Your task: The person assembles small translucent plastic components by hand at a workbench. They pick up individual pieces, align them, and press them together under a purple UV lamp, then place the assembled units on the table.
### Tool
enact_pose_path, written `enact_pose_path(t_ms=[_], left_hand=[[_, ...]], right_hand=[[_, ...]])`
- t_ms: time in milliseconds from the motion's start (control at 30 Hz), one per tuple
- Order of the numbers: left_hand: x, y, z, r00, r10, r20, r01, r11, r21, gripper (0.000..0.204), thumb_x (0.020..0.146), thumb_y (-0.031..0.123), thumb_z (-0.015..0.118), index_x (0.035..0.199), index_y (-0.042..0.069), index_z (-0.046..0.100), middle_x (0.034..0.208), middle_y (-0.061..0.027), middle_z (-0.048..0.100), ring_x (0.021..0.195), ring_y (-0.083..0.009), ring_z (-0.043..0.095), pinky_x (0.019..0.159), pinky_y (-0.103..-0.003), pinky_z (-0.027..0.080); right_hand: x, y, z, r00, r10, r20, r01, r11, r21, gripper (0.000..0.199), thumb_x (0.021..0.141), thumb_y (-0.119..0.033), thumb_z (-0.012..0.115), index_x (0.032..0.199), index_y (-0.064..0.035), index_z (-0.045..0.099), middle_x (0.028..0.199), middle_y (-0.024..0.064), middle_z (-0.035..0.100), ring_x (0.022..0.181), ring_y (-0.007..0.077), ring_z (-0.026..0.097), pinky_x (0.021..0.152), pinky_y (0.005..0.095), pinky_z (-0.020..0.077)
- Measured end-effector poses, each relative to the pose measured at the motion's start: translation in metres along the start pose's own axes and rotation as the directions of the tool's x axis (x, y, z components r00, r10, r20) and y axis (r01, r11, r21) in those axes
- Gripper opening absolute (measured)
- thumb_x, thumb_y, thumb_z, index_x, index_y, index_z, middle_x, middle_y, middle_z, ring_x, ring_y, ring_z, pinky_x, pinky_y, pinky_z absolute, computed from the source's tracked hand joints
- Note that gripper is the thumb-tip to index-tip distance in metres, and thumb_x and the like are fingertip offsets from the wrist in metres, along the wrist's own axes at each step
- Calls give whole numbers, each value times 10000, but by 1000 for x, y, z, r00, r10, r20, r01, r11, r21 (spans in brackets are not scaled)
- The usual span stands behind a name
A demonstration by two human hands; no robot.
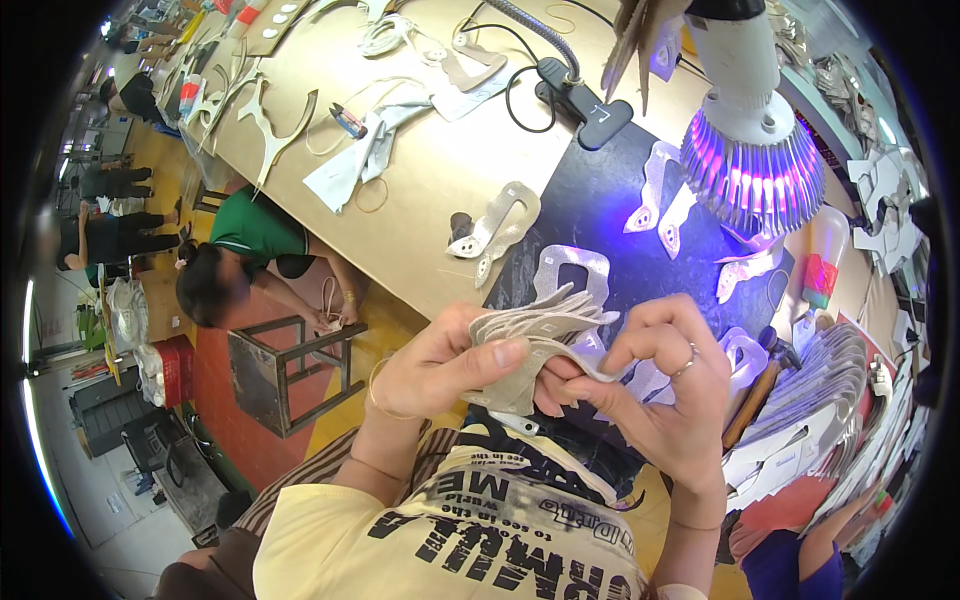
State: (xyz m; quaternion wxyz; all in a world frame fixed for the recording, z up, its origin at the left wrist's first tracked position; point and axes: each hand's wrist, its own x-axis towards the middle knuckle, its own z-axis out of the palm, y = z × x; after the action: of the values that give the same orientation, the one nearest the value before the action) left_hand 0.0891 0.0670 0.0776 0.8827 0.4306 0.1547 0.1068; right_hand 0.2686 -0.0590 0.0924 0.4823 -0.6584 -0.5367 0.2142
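Note:
In front of my chest, my left hand [435, 372] is closed round a stack of grey-beige shoe upper pieces [535, 325], its thumb pressed on the top side. The layers fan apart slightly at the far edge. My right hand [672, 395] pinches the right end of one piece between thumb and fingers, bending it a little. Just beyond the stack, a grey loop-shaped cut piece [582, 262] lies on a black mat [640, 170]. Similar pieces [652, 195] lie under a lamp [755, 170] that casts violet light.
A hammer [768, 350] and a layered pile of shoe pieces [800, 420] are at the right, near a red-banded bottle [824, 255]. A black clamp [590, 112] stands behind the mat. Thread nippers [348, 122] lie farther left. A person in green [262, 225] bends beside a stool [262, 375].

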Motion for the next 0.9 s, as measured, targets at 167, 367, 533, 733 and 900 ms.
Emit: enact_pose_path(t_ms=[167, 367, 533, 733, 900], left_hand=[[2, -3, -6, 1000, -1, -30, 2, 1000, 4, 389, 1000, 235, 488, 1166, -104, 580, 969, -176, 685, 878, -224, 683, 806, -327, 551], [0, -5, -12, 992, -1, -130, 3, 1000, 15, 411, 1011, 269, 461, 1179, -91, 567, 979, -180, 679, 866, -230, 682, 782, -341, 549], [3, -6, -25, 989, 40, -146, -44, 999, -25, 475, 1027, 332, 402, 1146, -93, 576, 961, -187, 679, 841, -239, 688, 737, -338, 559], [-6, 6, -38, 990, 94, -104, -88, 994, 61, 533, 964, 393, 538, 1198, -86, 549, 969, -184, 672, 798, -217, 684, 721, -307, 535], [-3, -1, -37, 994, 57, -90, -38, 978, 206, 493, 842, 230, 745, 1209, -43, 561, 1026, -117, 672, 874, -132, 638, 753, -265, 502]], right_hand=[[-3, 5, 6, 969, -246, 15, 243, 943, -229, 291, 674, -89, 813, 914, -72, 648, 921, 79, 640, 742, 193, 610, 626, 308, 477], [-12, -9, 8, 930, -367, -20, 302, 794, -528, 276, 704, -46, 751, 963, -123, 699, 866, 44, 673, 710, 203, 635, 610, 335, 501], [-24, -19, -1, 973, -217, 72, 226, 963, -150, 226, 680, -159, 784, 896, -152, 718, 776, 3, 666, 663, 168, 637, 553, 290, 476], [-26, -13, -5, 956, -40, 290, -10, 985, 170, 151, 678, -174, 792, 813, -159, 726, 714, -5, 660, 599, 163, 633, 512, 268, 465], [-18, 1, 0, 972, -107, 209, 127, 988, -87, 140, 702, -118, 768, 830, -124, 713, 755, 23, 667, 641, 185, 648, 536, 279, 481]])
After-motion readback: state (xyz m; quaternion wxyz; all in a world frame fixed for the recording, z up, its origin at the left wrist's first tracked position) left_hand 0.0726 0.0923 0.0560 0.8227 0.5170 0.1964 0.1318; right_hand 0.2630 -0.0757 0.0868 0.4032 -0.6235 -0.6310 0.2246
